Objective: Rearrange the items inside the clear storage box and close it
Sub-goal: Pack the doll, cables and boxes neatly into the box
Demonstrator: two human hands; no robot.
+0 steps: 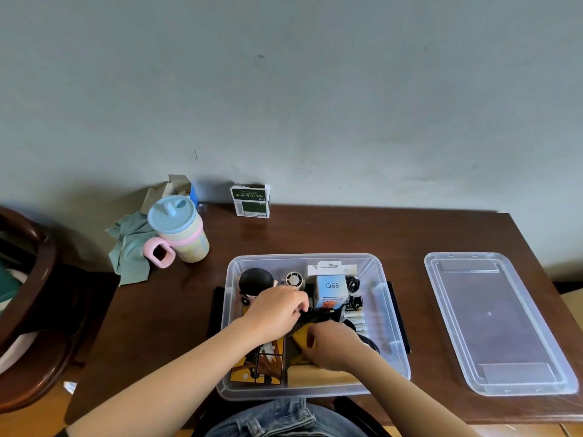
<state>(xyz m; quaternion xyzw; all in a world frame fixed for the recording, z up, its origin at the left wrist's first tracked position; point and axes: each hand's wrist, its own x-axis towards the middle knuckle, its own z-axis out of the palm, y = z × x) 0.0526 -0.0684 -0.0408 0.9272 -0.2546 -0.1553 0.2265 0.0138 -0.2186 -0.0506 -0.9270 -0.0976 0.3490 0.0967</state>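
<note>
Head view: both hands deep in clear box mid-table; left hand pinching black tangle, right hand gripping yellow item. Sorting underway; lid off, well right, not yet fitted.

You can read "Q88" in dark characters on the pale blue top face of the small blue box inside the clear storage box. The green and white carton standing at the back of the desk carries a row of white characters on its green band and a barcode on its lower white part, but both are too small for you to make out.
</note>
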